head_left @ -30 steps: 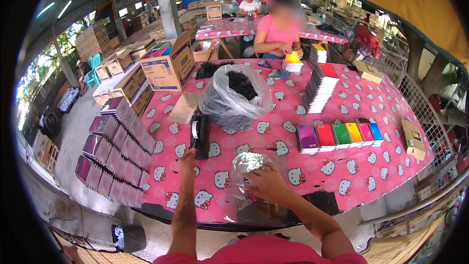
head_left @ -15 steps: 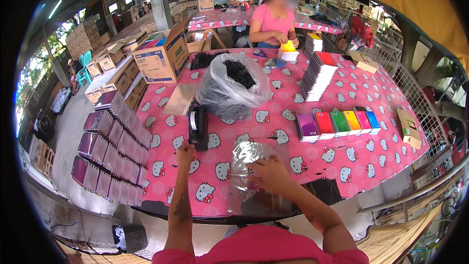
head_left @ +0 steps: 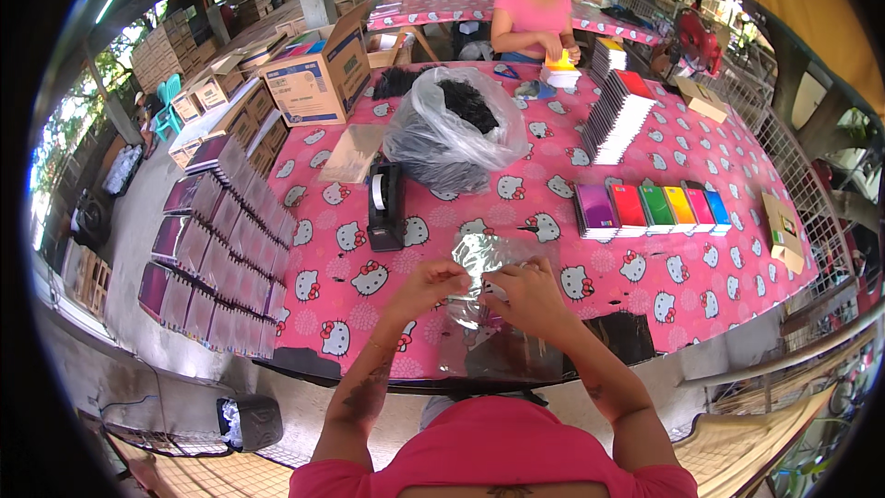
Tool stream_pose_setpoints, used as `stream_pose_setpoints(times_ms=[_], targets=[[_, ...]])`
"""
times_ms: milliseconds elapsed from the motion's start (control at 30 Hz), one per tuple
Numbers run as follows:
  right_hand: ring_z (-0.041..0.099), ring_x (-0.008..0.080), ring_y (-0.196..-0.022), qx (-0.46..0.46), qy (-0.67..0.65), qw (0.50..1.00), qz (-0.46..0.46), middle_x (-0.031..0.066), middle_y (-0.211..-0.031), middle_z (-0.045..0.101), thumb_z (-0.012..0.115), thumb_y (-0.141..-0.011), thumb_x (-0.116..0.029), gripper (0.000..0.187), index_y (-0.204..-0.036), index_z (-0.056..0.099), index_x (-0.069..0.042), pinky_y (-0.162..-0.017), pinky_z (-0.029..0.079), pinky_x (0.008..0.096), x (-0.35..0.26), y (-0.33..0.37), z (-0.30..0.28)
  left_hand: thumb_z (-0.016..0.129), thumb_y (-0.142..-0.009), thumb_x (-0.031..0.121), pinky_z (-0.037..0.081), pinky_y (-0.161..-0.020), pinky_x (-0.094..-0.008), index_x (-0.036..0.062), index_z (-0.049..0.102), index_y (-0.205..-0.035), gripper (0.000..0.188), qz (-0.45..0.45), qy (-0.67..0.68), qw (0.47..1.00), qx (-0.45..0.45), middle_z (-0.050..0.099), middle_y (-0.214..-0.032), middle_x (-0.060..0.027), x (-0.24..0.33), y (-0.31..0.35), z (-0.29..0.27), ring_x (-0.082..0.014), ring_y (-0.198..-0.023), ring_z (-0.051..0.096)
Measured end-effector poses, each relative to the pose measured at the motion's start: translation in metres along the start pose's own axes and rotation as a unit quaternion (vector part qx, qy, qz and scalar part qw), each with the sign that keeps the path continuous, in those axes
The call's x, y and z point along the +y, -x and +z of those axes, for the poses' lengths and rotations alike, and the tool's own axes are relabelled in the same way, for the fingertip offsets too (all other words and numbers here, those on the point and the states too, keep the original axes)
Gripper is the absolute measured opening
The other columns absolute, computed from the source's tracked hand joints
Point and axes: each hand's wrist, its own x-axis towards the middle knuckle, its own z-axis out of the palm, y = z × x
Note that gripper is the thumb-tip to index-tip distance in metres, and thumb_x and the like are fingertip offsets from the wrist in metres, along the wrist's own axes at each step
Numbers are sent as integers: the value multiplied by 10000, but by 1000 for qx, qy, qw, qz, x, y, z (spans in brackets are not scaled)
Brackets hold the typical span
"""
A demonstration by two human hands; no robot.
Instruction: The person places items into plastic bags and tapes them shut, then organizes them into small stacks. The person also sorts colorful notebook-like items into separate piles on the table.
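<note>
A clear, shiny plastic sleeve [head_left: 475, 321] lies on the table right in front of me, reaching to the near edge. My left hand [head_left: 431, 284] is over its left side, thumb and fingers pinched together; whatever is between them is too small to make out. From the right, my right hand [head_left: 527, 295] grips the sleeve with bent fingers, its fingertips close to those of the left. Just beyond the left hand stands a black tape dispenser [head_left: 387, 221] with a pale roll.
Stacked spiral notebooks [head_left: 207, 249] line the left side. Colourful notebooks [head_left: 645, 210] sit at right, near a taller notebook stack [head_left: 619, 115]. A plastic bag of black pieces [head_left: 452, 134] and an open carton [head_left: 318, 83] stand farther back. Across the table, a person [head_left: 535, 14] handles notebooks.
My left hand has left the front of the tape dispenser and moved right, over the plastic sleeve. My right hand stays at the sleeve. The whole view has shifted slightly.
</note>
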Motion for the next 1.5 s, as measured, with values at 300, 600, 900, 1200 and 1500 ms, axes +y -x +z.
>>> stream_pose_setpoints(times_ms=[300,600,900,1200,1500], targets=[[650,268,-975,-43,-45,998,-15,110,-1036,694,675,-849,-431,366,-1114,720,-183,-917,406,481,11,0,-10,774,-832,91,500,-863,-335,47,696,-1025,212,226,-265,937,-19,609,-1187,-99,11,-19,5,-205,-1076,591],[510,286,-1211,53,-369,926,66,111,-1218,560,869,-687,-355,660,-1255,621,-127,-996,407,440,119,67,38,750,-824,103,371,-1060,-474,132,704,-941,130,235,-329,914,-37,482,-1380,-123,16,-39,22,-347,-1298,435],[431,334,-1319,-8,-141,982,-129,94,-1400,482,792,-780,-273,471,-1221,658,-179,-1043,386,493,102,53,31,764,-787,155,309,-1120,-544,138,629,-1097,338,234,-463,855,32,356,-1486,-187,-9,-59,64,-430,-1376,327],[552,309,-1166,82,-358,930,1,145,-1319,549,707,-887,-205,394,-1260,623,-113,-983,445,403,102,20,38,736,-887,213,431,-1037,-366,31,392,-1472,703,-12,-25,998,56,493,-1391,-152,-66,-63,41,-252,-1273,503],[580,73,-915,-122,-547,812,164,31,-1037,660,677,-933,-167,372,-1261,610,-5,-800,474,257,108,-4,50,689,-934,219,479,-887,-285,-9,581,-1324,464,-63,-51,995,49,658,-1157,-65,-57,-38,47,-132,-1018,590]])
